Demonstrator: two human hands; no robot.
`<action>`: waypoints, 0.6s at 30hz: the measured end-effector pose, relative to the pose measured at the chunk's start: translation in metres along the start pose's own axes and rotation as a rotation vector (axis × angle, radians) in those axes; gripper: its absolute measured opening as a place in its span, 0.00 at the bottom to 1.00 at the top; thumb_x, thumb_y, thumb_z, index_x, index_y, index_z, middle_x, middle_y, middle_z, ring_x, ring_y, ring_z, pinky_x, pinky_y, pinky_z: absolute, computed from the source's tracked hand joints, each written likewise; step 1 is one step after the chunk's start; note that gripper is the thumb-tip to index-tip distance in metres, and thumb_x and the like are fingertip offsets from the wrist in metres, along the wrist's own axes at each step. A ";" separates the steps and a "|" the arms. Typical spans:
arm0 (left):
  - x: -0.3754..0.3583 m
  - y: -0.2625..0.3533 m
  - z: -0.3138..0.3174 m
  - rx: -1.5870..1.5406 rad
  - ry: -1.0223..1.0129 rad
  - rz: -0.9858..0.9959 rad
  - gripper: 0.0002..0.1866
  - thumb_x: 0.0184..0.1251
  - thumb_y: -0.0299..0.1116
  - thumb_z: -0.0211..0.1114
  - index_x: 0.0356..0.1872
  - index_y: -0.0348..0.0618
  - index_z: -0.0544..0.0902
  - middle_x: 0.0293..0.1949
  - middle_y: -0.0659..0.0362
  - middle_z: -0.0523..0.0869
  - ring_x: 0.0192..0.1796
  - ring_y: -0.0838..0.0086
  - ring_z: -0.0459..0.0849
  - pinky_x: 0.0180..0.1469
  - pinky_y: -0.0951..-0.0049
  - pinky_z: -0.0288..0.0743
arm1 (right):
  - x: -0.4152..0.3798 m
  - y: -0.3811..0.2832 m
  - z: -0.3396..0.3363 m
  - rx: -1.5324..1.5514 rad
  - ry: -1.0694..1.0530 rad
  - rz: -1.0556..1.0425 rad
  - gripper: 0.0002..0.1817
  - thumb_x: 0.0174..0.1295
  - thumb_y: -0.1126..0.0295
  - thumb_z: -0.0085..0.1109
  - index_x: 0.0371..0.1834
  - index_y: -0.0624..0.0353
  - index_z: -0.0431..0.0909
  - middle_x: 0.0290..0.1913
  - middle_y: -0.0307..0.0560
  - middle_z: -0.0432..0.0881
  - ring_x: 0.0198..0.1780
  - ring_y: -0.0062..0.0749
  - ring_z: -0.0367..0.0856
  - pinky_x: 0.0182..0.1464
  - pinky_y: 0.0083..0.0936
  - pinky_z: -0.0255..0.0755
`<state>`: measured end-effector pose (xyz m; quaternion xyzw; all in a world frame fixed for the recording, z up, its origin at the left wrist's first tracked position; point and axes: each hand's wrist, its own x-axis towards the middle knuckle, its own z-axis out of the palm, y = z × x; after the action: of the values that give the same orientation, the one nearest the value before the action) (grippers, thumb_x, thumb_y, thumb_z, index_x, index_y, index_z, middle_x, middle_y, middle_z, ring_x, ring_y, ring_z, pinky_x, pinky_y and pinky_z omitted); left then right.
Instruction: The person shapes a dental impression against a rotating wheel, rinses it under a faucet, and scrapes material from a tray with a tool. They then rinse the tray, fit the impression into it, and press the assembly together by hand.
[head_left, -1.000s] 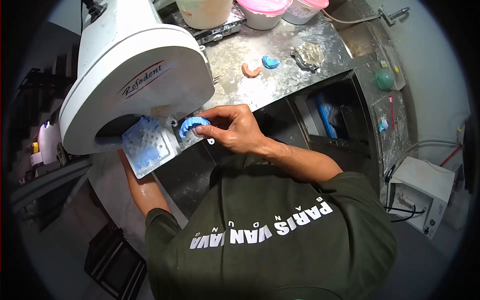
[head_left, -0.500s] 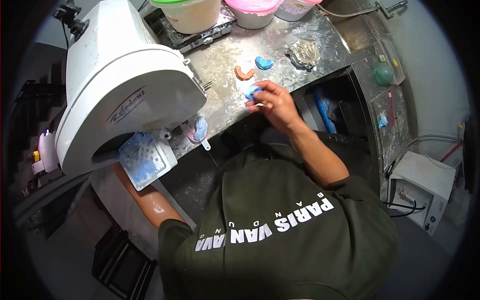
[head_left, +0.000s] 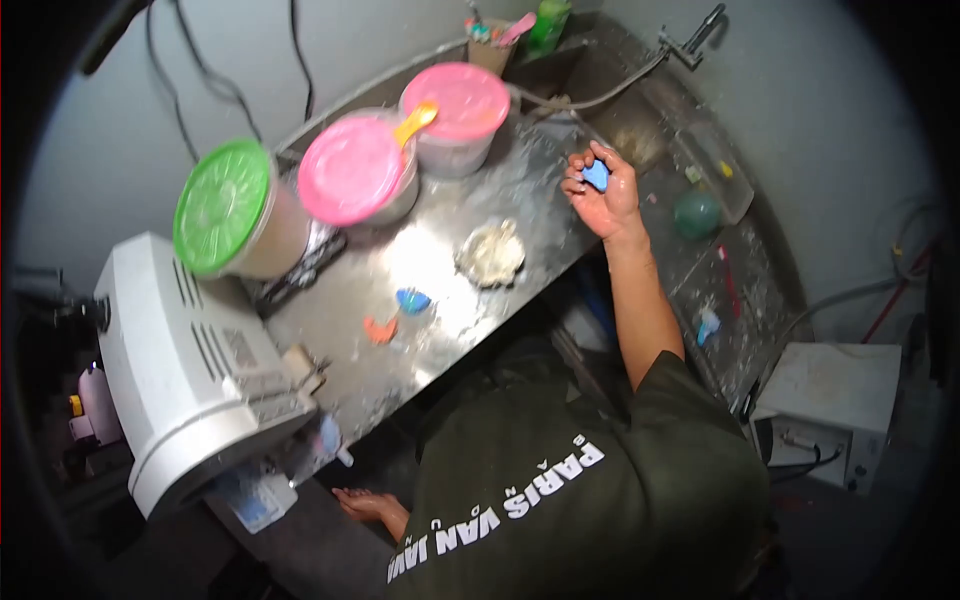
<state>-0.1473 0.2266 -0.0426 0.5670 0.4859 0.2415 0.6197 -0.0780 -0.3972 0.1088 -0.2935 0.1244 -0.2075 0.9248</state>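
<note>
My right hand [head_left: 604, 190] is raised at the right end of the bench, in front of the sink. Its fingers are curled round a small blue dental cast [head_left: 596, 175], partly hidden by them. Low beside the white machine, my left hand [head_left: 365, 503] holds nothing, its fingers stretched out. An orange dental cast [head_left: 380, 330] and another blue dental cast [head_left: 413, 300] lie close together on the metal bench [head_left: 450, 340]. Behind them to the right sits a rough, cream-coloured plaster lump [head_left: 492, 254].
At left stands the white machine [head_left: 190, 340], a wet white tray [head_left: 263, 503] at its mouth. Lidded tubs, one green [head_left: 222, 205] and two pink [head_left: 350, 168], line the back. A tap [head_left: 690, 45] and sink [head_left: 635, 140] are at far right, near a green bowl [head_left: 697, 214].
The view has swung to the right. My right hand has carried the blue cast from beside the other casts towards the sink. My left hand has come out from under the machine's tray.
</note>
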 end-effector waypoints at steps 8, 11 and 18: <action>-0.131 0.007 0.097 0.433 -0.415 0.942 0.15 0.76 0.32 0.70 0.30 0.33 0.80 0.24 0.59 0.76 0.28 0.75 0.70 0.31 0.69 0.65 | 0.205 -0.213 -0.154 -0.316 0.577 -0.279 0.10 0.72 0.68 0.61 0.50 0.61 0.83 0.39 0.44 0.85 0.34 0.23 0.75 0.34 0.19 0.68; -0.162 0.023 0.132 0.453 -0.494 0.890 0.11 0.75 0.32 0.70 0.36 0.33 0.83 0.28 0.58 0.81 0.31 0.74 0.76 0.34 0.70 0.71 | 0.255 -0.271 -0.197 -0.615 0.731 -0.304 0.12 0.68 0.73 0.62 0.52 0.61 0.85 0.41 0.43 0.86 0.40 0.23 0.80 0.34 0.23 0.70; -0.184 0.017 0.161 0.577 -0.532 0.859 0.09 0.73 0.29 0.71 0.41 0.32 0.84 0.34 0.59 0.85 0.36 0.75 0.79 0.40 0.71 0.75 | 0.334 -0.361 -0.213 -1.089 0.631 -0.339 0.13 0.67 0.65 0.65 0.52 0.52 0.88 0.31 0.35 0.84 0.20 0.20 0.65 0.20 0.21 0.58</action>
<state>-0.0772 -0.0010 0.0155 0.9003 0.0862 0.1784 0.3876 0.0300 -0.9222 0.1173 -0.6608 0.4291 -0.3340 0.5174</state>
